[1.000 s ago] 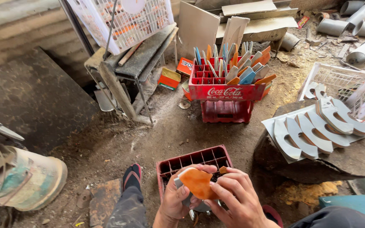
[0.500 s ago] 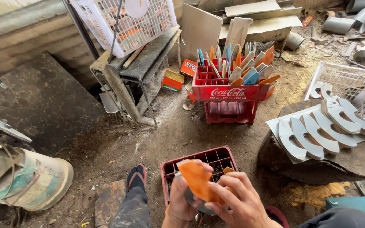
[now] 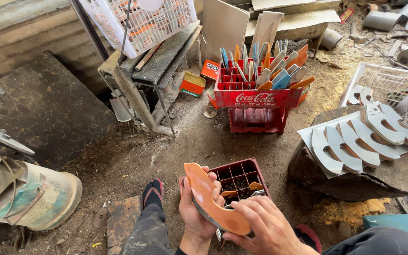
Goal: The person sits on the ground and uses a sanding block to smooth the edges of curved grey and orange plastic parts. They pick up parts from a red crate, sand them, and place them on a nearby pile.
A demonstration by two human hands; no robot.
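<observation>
Holding a curved orange piece (image 3: 211, 198) near the bottom of the view, both hands are closed on it. The left hand (image 3: 195, 212) wraps around its left side from below, thumb on the upper edge, fingers curled under together with a grey metal strip (image 3: 203, 213) pressed along the piece's underside. The right hand (image 3: 265, 224) grips the lower right end, fingers bent over the top face. Just behind the hands sits a small dark red crate (image 3: 239, 177) on the dirt floor (image 3: 175, 151), with a few orange scraps inside. Farther off stands a stacked red crate (image 3: 258, 97) filled with upright coloured pieces. To the right, white curved pieces (image 3: 355, 144) lie fanned out on a flat rock (image 3: 383, 177). A metal bench (image 3: 159, 59) stands far left.
</observation>
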